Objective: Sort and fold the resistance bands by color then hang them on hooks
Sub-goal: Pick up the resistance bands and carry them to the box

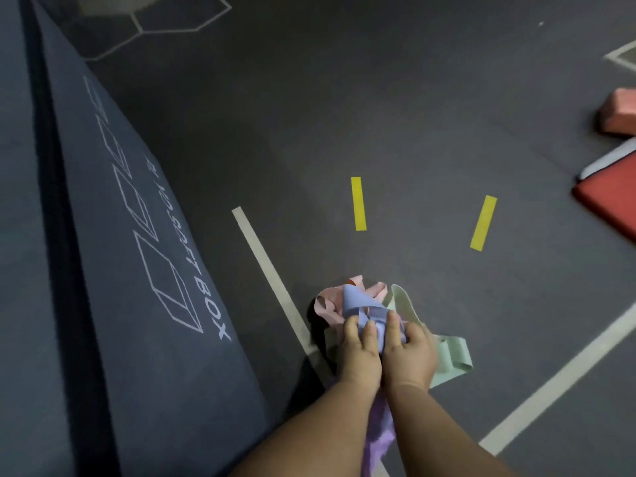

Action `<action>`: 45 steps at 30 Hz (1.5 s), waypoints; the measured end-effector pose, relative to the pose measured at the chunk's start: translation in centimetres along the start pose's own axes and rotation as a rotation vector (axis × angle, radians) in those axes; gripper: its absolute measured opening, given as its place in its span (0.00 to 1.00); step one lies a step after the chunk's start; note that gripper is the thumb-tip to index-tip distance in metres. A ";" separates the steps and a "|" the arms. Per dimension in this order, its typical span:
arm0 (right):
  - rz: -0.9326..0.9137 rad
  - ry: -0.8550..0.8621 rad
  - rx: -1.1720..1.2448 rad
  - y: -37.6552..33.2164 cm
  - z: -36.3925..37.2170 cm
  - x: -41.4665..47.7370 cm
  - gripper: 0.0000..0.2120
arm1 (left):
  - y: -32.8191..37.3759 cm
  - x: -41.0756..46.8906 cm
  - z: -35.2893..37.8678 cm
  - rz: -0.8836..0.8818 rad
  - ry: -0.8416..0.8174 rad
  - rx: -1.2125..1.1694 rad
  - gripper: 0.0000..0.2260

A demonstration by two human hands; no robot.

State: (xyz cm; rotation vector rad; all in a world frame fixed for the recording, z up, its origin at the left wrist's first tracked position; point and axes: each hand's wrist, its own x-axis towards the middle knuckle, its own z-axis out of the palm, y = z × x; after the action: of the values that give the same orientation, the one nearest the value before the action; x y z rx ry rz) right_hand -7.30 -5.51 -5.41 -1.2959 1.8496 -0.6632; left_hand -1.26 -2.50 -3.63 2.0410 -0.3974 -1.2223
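Left hand (359,349) and right hand (409,356) are pressed side by side, both sets of fingers curled tight round the blue band (358,304). The pink band (330,306) is bunched behind it, the green band (451,352) loops out right, and the purple band (378,432) is mostly hidden between our forearms. It's blurry, so we can't count the wad; the soft box (137,270) sits left, yellow tape strips (358,203) lie ahead, and the red mats (612,197) get cut off at the right edge.

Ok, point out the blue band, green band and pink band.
blue band (354,302), head view, on its upper flap.
green band (455,352), head view, on its loop at the right.
pink band (327,306), head view, on its left fold.
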 end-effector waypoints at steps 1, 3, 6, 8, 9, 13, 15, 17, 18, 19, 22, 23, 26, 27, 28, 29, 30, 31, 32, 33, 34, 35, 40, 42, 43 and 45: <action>-0.003 0.024 0.017 -0.8 -0.4 -0.2 0.18 | 0.5 -0.4 -0.2 0.020 0.006 0.006 0.15; -0.005 0.068 0.054 -2.3 -1.3 -0.5 0.18 | 1.8 -1.3 -0.6 0.071 0.005 -0.003 0.15; -0.041 0.134 0.078 -4.4 -2.9 -1.2 0.22 | 4.0 -3.6 -1.6 0.172 -0.039 -0.008 0.17; -0.076 0.169 0.092 -6.0 -4.4 -2.1 0.24 | 5.6 -5.7 -2.6 0.237 -0.034 -0.028 0.19; -0.097 0.183 0.104 -7.0 -5.2 -2.6 0.24 | 6.4 -6.5 -3.0 0.262 -0.020 -0.018 0.20; -0.190 0.195 0.178 -11.3 -8.6 -5.3 0.25 | 9.6 -10.6 -4.8 0.302 -0.001 -0.046 0.16; -0.243 0.201 0.226 -13.8 -10.2 -6.7 0.24 | 11.5 -13.0 -5.9 0.335 -0.031 -0.117 0.15; -0.288 0.203 0.268 -16.7 -11.7 -8.5 0.25 | 13.4 -15.8 -7.7 0.387 -0.043 -0.186 0.13; -0.321 0.209 0.282 -18.2 -12.4 -9.5 0.25 | 14.3 -17.1 -8.7 0.414 -0.034 -0.218 0.11; -0.355 0.219 0.296 -19.7 -13.1 -10.4 0.25 | 15.3 -18.3 -9.7 0.442 -0.025 -0.239 0.11; -0.448 0.240 0.339 -24.1 -15.0 -13.7 0.24 | 17.7 -21.3 -12.7 0.526 0.028 -0.255 0.11; -0.478 0.243 0.359 -25.5 -15.5 -14.8 0.25 | 18.4 -22.4 -13.7 0.553 0.045 -0.270 0.10; -0.553 0.238 0.409 -29.5 -16.8 -18.4 0.25 | 20.2 -25.3 -17.2 0.640 0.093 -0.316 0.09; -0.581 0.233 0.431 -30.8 -17.1 -19.7 0.24 | 20.9 -26.1 -18.5 0.664 0.106 -0.342 0.09; -0.603 0.233 0.447 -31.9 -17.2 -20.6 0.24 | 21.5 -26.8 -19.6 0.679 0.120 -0.360 0.09; -0.628 0.230 0.464 -33.3 -17.2 -21.8 0.24 | 22.2 -27.7 -21.1 0.695 0.136 -0.372 0.09; -0.652 0.220 0.482 -34.6 -17.2 -22.9 0.24 | 22.6 -28.3 -22.5 0.707 0.146 -0.382 0.09; -0.677 0.203 0.500 -35.9 -17.1 -24.3 0.24 | 23.1 -29.1 -24.2 0.723 0.158 -0.400 0.09; -0.700 0.186 0.518 -37.2 -16.9 -25.6 0.25 | 23.4 -29.8 -25.8 0.739 0.172 -0.412 0.09; -0.722 0.168 0.528 -38.6 -16.6 -26.8 0.25 | 23.8 -30.5 -27.5 0.764 0.193 -0.424 0.09; -0.743 0.151 0.536 -39.9 -16.2 -28.1 0.25 | 24.1 -31.2 -29.3 0.790 0.218 -0.430 0.10; -0.765 0.136 0.546 -41.2 -15.9 -29.2 0.24 | 24.5 -32.0 -31.0 0.813 0.247 -0.427 0.11; -0.852 0.046 0.635 -47.0 -12.9 -35.3 0.24 | 25.4 -34.7 -39.7 0.912 0.334 -0.411 0.13; -0.882 0.009 0.641 -48.7 -11.3 -37.7 0.24 | 25.0 -35.5 -42.9 0.926 0.378 -0.415 0.13; -0.890 -0.018 0.645 -49.4 -10.5 -38.9 0.24 | 24.7 -35.7 -44.4 0.935 0.400 -0.425 0.13; -0.895 -0.075 0.648 -50.2 -8.7 -41.0 0.24 | 23.8 -36.0 -47.1 0.953 0.434 -0.454 0.11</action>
State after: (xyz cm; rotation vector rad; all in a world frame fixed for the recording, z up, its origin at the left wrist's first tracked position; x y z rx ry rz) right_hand 20.25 15.40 50.09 -1.5999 0.7782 -1.4932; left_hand 23.23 21.51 50.27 1.3650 -0.6885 -0.2395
